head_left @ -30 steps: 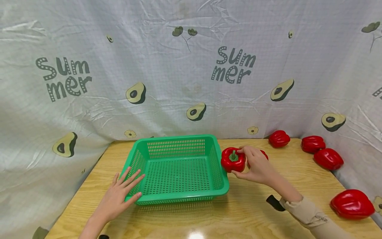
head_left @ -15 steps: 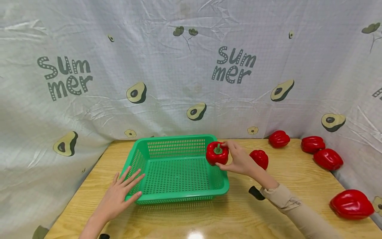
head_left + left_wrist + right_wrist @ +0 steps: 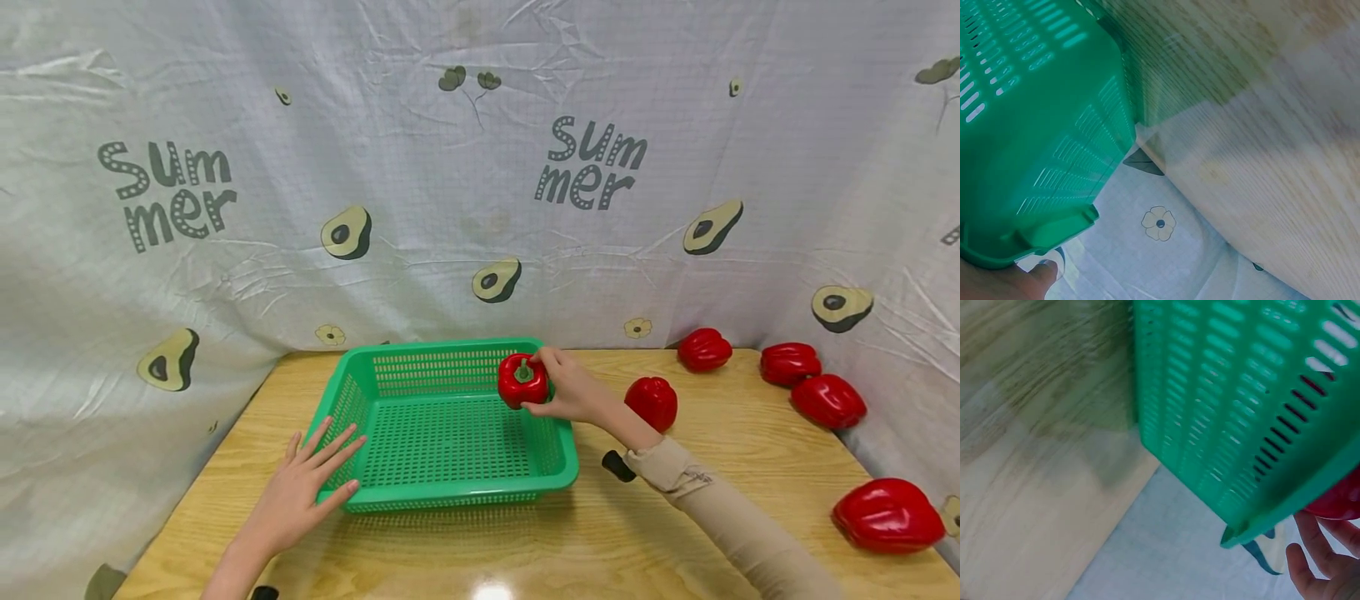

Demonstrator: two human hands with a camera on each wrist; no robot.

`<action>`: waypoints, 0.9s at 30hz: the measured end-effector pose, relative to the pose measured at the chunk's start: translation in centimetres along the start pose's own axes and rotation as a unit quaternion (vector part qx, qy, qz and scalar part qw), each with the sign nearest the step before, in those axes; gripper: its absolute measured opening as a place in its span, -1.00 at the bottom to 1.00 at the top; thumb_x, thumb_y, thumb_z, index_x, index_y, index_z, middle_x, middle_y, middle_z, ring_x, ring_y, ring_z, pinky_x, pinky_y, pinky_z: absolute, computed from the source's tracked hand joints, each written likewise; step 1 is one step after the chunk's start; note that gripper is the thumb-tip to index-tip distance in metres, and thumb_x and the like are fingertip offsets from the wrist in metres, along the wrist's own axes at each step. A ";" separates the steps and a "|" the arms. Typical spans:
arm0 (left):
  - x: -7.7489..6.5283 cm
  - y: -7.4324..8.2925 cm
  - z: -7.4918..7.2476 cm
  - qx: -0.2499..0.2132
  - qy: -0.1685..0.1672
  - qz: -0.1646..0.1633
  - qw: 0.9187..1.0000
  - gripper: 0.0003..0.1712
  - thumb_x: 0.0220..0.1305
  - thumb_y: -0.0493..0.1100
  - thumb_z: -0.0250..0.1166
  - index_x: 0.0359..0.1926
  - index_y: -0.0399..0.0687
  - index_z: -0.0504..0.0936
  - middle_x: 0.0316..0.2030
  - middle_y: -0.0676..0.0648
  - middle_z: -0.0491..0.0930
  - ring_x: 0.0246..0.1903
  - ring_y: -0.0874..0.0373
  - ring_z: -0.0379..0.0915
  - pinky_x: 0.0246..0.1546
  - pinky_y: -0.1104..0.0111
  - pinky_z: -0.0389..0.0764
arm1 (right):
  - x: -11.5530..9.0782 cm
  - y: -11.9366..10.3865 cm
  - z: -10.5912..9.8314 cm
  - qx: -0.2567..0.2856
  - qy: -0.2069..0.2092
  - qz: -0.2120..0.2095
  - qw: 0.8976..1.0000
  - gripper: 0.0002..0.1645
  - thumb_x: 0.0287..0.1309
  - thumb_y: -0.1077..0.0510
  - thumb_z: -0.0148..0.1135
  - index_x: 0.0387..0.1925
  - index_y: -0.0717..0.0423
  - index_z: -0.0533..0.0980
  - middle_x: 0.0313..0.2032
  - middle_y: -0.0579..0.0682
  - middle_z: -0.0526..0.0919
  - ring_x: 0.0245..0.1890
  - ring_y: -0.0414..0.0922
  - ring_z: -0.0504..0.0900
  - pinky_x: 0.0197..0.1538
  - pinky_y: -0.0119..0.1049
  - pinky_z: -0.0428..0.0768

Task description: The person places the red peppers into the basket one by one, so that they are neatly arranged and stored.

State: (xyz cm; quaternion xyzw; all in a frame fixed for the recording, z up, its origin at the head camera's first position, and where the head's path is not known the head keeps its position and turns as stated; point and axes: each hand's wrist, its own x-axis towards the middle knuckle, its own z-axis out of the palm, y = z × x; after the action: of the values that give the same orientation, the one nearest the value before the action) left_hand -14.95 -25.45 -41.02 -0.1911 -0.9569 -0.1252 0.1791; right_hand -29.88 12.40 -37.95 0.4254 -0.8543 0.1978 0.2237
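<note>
In the head view a green plastic basket (image 3: 457, 494) sits on the wooden table. My right hand (image 3: 573, 392) grips a red bell pepper (image 3: 517, 385) with a green stem, held over the basket's right part. The right wrist view shows a sliver of this bell pepper (image 3: 1340, 499) past the basket rim, with the fingers (image 3: 1313, 544) against it. My left hand (image 3: 296, 492) rests at the basket's left front corner, its fingers spread and straight over the rim. Another red bell pepper (image 3: 651, 403) stands on the table right of the basket, just beyond my right forearm.
Several more red bell peppers lie to the right: one at the back (image 3: 704, 349), two near the right curtain, and a large one at the front right (image 3: 888, 515). A patterned curtain (image 3: 420, 167) closes off the back and sides of the table (image 3: 420, 558).
My right hand has carried the bell pepper leftward from beside the basket, over its right rim, to above its inside. The left hand has stayed in place at the basket.
</note>
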 end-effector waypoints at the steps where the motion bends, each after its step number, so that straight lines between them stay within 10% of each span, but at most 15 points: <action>1: 0.0 0.0 0.0 0.000 0.000 0.001 1.000 -0.34 0.14 0.06 0.17 0.28 0.32 0.21 0.30 0.07 0.18 0.38 0.04 -0.20 0.32 -0.06 -0.23 | 0.1 0.2 0.2 0.001 -0.007 0.002 1.000 -0.35 -0.29 -0.03 0.42 -0.19 0.18 0.32 -0.26 0.03 0.50 -0.29 -0.14 0.51 -0.29 -0.37 0.59; 10: 0.0 -0.1 0.2 0.002 0.004 0.007 1.000 -0.32 0.13 0.05 0.19 0.28 0.33 0.20 0.32 0.17 0.11 0.37 0.00 -0.16 0.33 -0.04 -0.24 | 1.2 1.2 1.3 -0.035 -0.049 0.009 0.998 -0.15 -0.23 -0.15 0.33 0.12 0.16 0.33 -0.08 0.04 0.47 -0.14 -0.07 0.49 -0.13 -0.21 0.52; 27: 0.0 -0.1 0.2 0.002 0.003 0.007 1.000 -0.33 0.14 0.04 0.18 0.28 0.32 0.20 0.32 0.18 0.11 0.37 0.01 -0.16 0.32 -0.05 -0.20 | 3.0 2.2 2.1 -0.148 -0.125 0.054 0.980 -0.20 -0.36 -0.26 0.33 -0.07 0.10 0.40 -0.23 -0.02 0.54 -0.18 0.03 0.32 -0.11 0.04 0.27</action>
State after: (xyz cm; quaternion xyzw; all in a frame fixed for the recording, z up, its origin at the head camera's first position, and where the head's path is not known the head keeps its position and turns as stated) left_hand -15.06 -25.51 -41.18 -0.1970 -0.9553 -0.1226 0.1830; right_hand -33.73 10.61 -38.32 0.3619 -0.9172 0.0265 0.1645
